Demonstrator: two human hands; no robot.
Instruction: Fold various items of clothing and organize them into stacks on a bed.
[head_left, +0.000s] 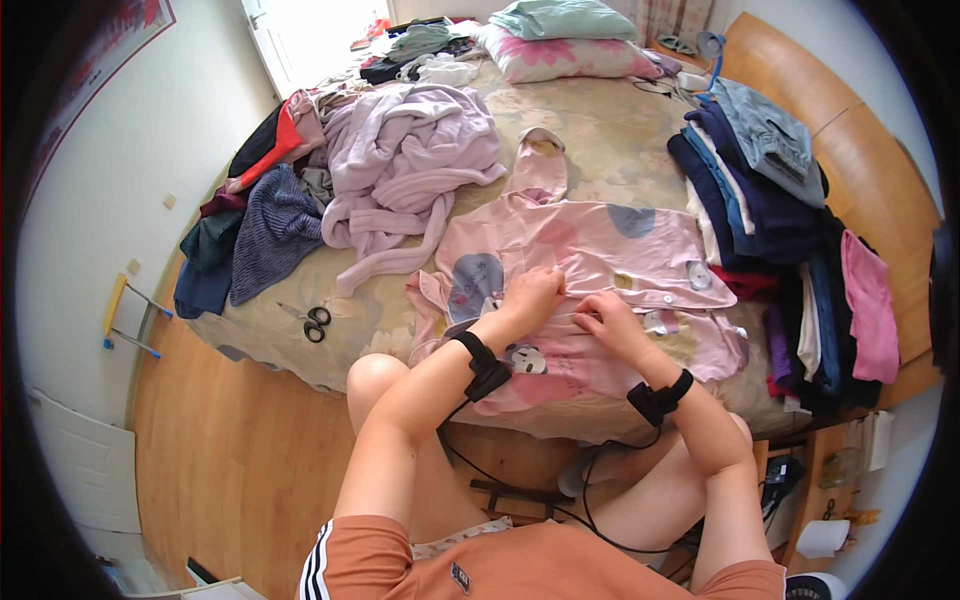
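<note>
A pink button-front pajama shirt (630, 225) with panda and round grey prints lies spread on the bed before me, one sleeve stretched toward the far side. My left hand (534, 295) has its fingers curled at the front opening, pinching the cloth. Just to the right, the fingertips of my right hand (609, 321) hold the edge of the same opening. A white button (667, 299) shows farther along the front edge. Both wrists wear black straps with small boxes and cables. Fingertips and the cloth directly under them are partly hidden.
Black-handled scissors (316, 324) lie near the bed's front left edge. A rumpled lilac robe (412, 150) and a heap of clothes (274, 225) are at left. Folded clothes (757, 187) are stacked at right by the wooden headboard (870, 150). Pillows (555, 52) rest at the back.
</note>
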